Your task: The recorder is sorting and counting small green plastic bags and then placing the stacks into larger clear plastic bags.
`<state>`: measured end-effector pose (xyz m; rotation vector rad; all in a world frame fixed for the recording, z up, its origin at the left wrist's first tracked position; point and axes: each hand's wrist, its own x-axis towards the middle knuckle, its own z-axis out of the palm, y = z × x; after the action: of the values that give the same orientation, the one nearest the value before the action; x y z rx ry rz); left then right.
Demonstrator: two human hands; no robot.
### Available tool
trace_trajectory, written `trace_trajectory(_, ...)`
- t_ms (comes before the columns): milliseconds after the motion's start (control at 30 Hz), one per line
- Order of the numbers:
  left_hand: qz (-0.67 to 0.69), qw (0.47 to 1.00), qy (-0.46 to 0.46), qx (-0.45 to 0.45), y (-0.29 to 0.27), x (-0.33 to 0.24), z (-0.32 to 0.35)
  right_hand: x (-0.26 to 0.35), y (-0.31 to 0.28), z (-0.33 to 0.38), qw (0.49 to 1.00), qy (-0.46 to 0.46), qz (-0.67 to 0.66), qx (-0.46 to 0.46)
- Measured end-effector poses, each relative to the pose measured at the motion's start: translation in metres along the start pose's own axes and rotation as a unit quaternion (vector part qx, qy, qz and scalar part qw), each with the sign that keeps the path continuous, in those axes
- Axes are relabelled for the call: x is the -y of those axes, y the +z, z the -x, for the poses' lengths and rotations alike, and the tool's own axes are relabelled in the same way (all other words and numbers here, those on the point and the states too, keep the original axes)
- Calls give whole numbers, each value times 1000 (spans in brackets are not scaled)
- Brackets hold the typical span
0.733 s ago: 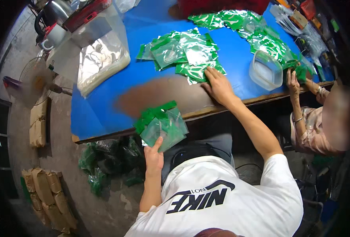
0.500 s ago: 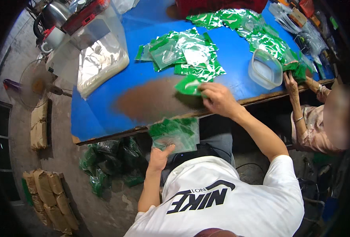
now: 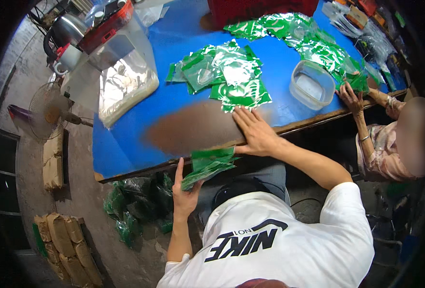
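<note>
- Bags (image 3: pixel 206 165), clear and green, sit bunched in the left hand (image 3: pixel 185 198), at the near edge of the blue tabletop (image 3: pixel 119 149).
- Left forefinger points up, apart from the thumb, with the bags lodged between them; how firmly they pinch, I cannot tell.
- Right hand (image 3: pixel 259 134) lies palm down at the tabletop's edge, fingers stretched forward, thumb pointing toward the bags; I cannot tell whether it touches them.
- Just beyond those fingertips is a loose pile (image 3: pixel 236 72) of similar bags.
- Farther right, a heap (image 3: pixel 313 45) of more bags curves around a clear tub (image 3: pixel 312 100).
- A co-worker's hand (image 3: pixel 351 99) is at the heap's near end.
- Shiny clear sheets (image 3: pixel 126 86) lie on the left, near a white mug (image 3: pixel 70 59) and a kettle (image 3: pixel 67 32).
- On the floor, more green bags (image 3: pixel 138 204) sit below the tabletop.
</note>
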<state>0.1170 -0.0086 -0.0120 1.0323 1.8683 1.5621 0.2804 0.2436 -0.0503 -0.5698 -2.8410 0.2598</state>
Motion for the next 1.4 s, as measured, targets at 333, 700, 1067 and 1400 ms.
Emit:
trace_trajectory(333,-248,937,210,126,-17,11,-15,43,-2,10,869,69,-488,-50)
trace_trajectory(700,-82,992,80,-51,-20,37,-11,-43,13,-36,996,38,-2,-87)
trace_trajectory(1067,434,888,-141,-58,-23,86,21,-45,1,-44,995,37,-21,-90)
trace_trajectory(1400,322,931,-135,-107,-39,87,38,-19,-3,-23,997,-24,7,-76)
